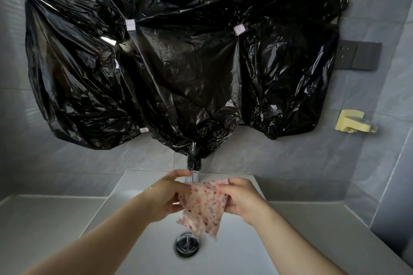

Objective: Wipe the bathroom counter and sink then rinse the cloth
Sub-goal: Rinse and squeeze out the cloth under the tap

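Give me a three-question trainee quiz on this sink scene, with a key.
1. True or false: only the left hand holds the cloth.
2. Multiple choice: what covers the wall above the faucet? A black plastic, B a towel, C a curtain.
3. Fill in: in the sink, right below the cloth, sits the ___.
Key: 1 false, the right hand grips it too; 2 A; 3 drain.
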{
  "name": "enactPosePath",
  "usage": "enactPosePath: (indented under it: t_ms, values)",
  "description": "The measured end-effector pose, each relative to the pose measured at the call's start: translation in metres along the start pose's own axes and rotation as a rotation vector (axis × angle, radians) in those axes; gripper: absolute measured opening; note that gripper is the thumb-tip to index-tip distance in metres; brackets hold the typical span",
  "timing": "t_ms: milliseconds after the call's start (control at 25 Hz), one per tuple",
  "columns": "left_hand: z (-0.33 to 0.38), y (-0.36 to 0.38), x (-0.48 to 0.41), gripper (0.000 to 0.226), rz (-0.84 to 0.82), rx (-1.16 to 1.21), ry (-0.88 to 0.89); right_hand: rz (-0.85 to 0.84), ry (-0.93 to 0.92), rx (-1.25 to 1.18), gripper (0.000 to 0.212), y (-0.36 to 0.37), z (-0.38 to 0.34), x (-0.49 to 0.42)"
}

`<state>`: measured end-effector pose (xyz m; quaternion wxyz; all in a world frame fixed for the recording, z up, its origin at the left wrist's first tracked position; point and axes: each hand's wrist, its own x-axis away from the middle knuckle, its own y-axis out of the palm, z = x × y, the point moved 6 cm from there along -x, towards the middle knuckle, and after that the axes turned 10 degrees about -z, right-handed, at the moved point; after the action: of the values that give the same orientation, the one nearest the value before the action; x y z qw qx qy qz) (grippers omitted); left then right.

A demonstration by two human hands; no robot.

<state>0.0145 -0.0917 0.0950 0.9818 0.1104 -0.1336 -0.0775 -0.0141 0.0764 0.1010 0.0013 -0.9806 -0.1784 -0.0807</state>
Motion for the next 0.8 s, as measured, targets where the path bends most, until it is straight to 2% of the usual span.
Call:
enactPosePath:
  t_ms: [80, 120, 160, 200, 240, 280, 320, 360, 400, 440, 520, 560, 640, 680, 760, 800]
  values:
    - [0.004, 0.005, -0.001, 0.025, -0.011, -0.213, 0.032, 0.091, -0.020, 0.127, 0.023, -0.009, 0.001, -0.002]
    - [0.006, 0.009, -0.002, 0.021, -0.015, -0.319, 0.059, 0.084, -0.033, 0.109, 0.037, -0.011, 0.001, -0.004]
    - [0.006, 0.011, -0.004, 0.027, -0.015, -0.438, 0.071, 0.030, -0.037, 0.113, 0.046, -0.010, 0.002, -0.006]
    - [0.006, 0.013, -0.007, 0.037, 0.013, -0.585, 0.075, -0.021, -0.035, 0.194, 0.048, -0.007, 0.001, -0.007]
    - [0.007, 0.013, -0.012, 0.040, 0.071, -0.783, 0.068, -0.051, -0.039, 0.373, 0.042, -0.006, 0.001, -0.009]
    - [0.010, 0.014, -0.018, 0.034, 0.134, -0.975, 0.082, -0.045, -0.048, 0.583, 0.031, -0.008, 0.004, -0.011]
    - [0.011, 0.014, -0.024, 0.023, 0.192, -1.063, 0.085, -0.002, -0.056, 0.751, 0.028, -0.010, 0.005, -0.012]
    - [0.007, 0.010, -0.030, 0.011, 0.231, -1.038, 0.064, 0.056, -0.065, 0.802, 0.034, -0.016, 0.008, -0.015]
    - [0.001, 0.006, -0.036, 0.005, 0.247, -0.904, 0.022, 0.092, -0.053, 0.752, 0.038, -0.025, 0.012, -0.017]
    - [-0.009, 0.004, -0.043, 0.007, 0.230, -0.686, -0.049, 0.108, -0.038, 0.584, 0.036, -0.031, 0.016, -0.019]
    - [-0.031, 0.011, -0.056, 0.019, 0.149, -0.253, -0.182, 0.075, 0.080, 0.191, 0.016, -0.038, 0.030, -0.026]
    - [-0.039, 0.017, -0.063, 0.018, 0.119, -0.136, -0.203, 0.043, 0.152, 0.075, 0.011, -0.038, 0.039, -0.029]
    - [-0.048, 0.026, -0.080, 0.018, 0.105, -0.047, -0.178, 0.018, 0.201, -0.037, 0.010, -0.040, 0.056, -0.036]
    - [-0.051, 0.029, -0.090, 0.023, 0.100, -0.025, -0.148, 0.061, 0.197, -0.052, 0.011, -0.044, 0.064, -0.042]
    - [-0.054, 0.034, -0.109, 0.039, 0.059, -0.044, -0.092, 0.238, 0.162, 0.075, 0.015, -0.063, 0.072, -0.056]
    - [-0.050, 0.036, -0.119, 0.041, 0.058, -0.137, -0.054, 0.345, 0.109, 0.167, 0.017, -0.074, 0.071, -0.065]
